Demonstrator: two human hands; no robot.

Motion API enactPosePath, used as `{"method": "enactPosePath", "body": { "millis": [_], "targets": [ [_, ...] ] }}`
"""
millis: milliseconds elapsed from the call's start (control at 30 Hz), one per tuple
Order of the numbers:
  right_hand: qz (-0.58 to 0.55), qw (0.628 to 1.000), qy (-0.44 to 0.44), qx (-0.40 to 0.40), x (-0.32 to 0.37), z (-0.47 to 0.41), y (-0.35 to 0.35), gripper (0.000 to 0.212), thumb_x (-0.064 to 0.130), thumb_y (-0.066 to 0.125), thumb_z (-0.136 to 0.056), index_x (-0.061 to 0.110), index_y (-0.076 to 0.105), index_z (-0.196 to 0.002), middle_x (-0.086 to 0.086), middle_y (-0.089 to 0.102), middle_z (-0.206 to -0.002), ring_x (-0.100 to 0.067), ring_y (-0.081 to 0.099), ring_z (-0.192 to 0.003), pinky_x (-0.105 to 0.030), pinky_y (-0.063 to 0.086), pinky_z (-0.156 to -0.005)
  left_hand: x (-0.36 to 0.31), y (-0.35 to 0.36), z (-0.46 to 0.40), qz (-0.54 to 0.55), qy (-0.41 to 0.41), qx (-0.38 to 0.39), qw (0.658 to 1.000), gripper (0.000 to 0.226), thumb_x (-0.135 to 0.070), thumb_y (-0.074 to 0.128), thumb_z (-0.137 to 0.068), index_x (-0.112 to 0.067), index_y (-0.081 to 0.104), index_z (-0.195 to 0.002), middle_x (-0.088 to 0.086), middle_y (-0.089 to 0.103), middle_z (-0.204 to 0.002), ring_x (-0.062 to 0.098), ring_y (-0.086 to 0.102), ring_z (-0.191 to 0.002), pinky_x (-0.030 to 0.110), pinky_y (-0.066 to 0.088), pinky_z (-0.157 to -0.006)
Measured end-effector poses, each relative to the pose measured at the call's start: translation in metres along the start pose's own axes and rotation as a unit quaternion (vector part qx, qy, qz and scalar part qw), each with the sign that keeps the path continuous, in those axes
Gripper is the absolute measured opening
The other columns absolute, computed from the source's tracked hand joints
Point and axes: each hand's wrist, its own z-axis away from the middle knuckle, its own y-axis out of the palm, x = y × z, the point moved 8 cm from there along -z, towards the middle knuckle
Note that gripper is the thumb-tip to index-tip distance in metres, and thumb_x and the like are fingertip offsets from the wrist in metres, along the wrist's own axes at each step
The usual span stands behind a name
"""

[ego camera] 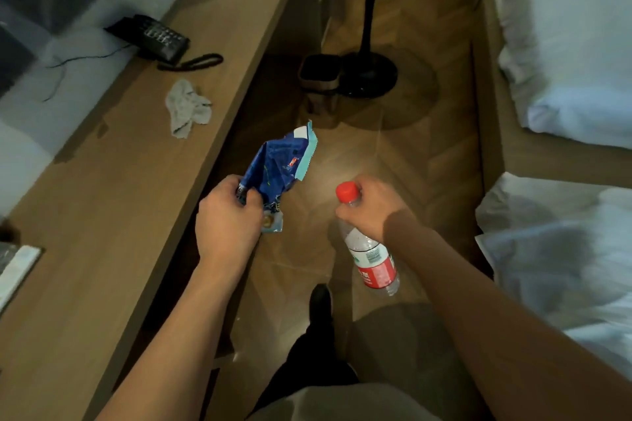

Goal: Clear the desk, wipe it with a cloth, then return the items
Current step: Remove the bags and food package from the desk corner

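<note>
My left hand [227, 219] grips a crumpled blue snack bag [278, 167] just off the front edge of the long wooden desk [113, 215], above the floor. My right hand [371, 207] holds a clear plastic bottle [372, 260] by its neck, below the red cap; the bottle has a red label and hangs down over the floor. A crumpled grey cloth [186, 108] lies on the desk, beyond my left hand. Damp streaks show on the desk top.
A black telephone [155, 39] with a coiled cord sits at the back of the desk. A flat item [17, 270] lies at the desk's near left. A floor lamp base [367, 73] and small bin [319, 73] stand on the floor ahead. Beds with white bedding [564, 44] fill the right.
</note>
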Motion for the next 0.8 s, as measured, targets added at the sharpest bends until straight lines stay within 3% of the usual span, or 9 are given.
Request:
{"method": "enactPosePath", "body": {
  "millis": [133, 367, 567, 800],
  "targets": [
    [-0.028, 0.998, 0.052, -0.017, -0.031, -0.052, -0.026, 0.025, 0.029, 0.069, -0.081, 0.017, 0.053, -0.096, -0.003, 0.057, -0.092, -0.02, 0.057, -0.081, -0.028, 0.041, -0.067, -0.035, 0.041, -0.053, -0.008, 0.031, 0.014, 0.999, 0.01, -0.024, 0.057, -0.098, -0.03, 0.057, -0.09, -0.006, 0.064, -0.078, 0.013, 0.064, -0.071, 0.044, 0.058, -0.062],
    [-0.014, 0.995, 0.077, -0.064, -0.043, -0.17, -0.093, 0.028, 0.032, 0.072, -0.081, 0.019, 0.054, -0.097, 0.002, 0.059, -0.088, -0.014, 0.058, -0.078, -0.027, 0.043, -0.067, -0.089, 0.101, -0.168, -0.003, 0.053, 0.057, 0.997, 0.015, -0.021, 0.058, -0.097, -0.019, 0.057, -0.082, -0.003, 0.061, -0.072, 0.014, 0.061, -0.064, 0.033, 0.047, -0.052],
    [-0.036, 0.987, 0.088, -0.131, -0.051, -0.24, -0.157, 0.034, 0.035, 0.071, -0.083, 0.02, 0.053, -0.108, 0.002, 0.06, -0.101, -0.016, 0.059, -0.09, -0.034, 0.051, -0.082, -0.145, 0.146, -0.245, -0.009, 0.058, 0.078, 0.995, 0.01, -0.021, 0.058, -0.097, -0.016, 0.059, -0.088, -0.001, 0.062, -0.077, 0.015, 0.061, -0.067, 0.032, 0.047, -0.053],
    [-0.052, 0.986, 0.079, -0.136, -0.081, -0.323, -0.218, 0.025, 0.031, 0.067, -0.085, 0.016, 0.053, -0.099, 0.002, 0.057, -0.088, -0.014, 0.057, -0.077, -0.026, 0.047, -0.069, -0.214, 0.215, -0.315, -0.028, 0.073, 0.105, 0.991, 0.006, -0.023, 0.059, -0.097, -0.018, 0.06, -0.093, -0.003, 0.063, -0.081, 0.017, 0.064, -0.071, 0.04, 0.056, -0.063]
  ]
}}
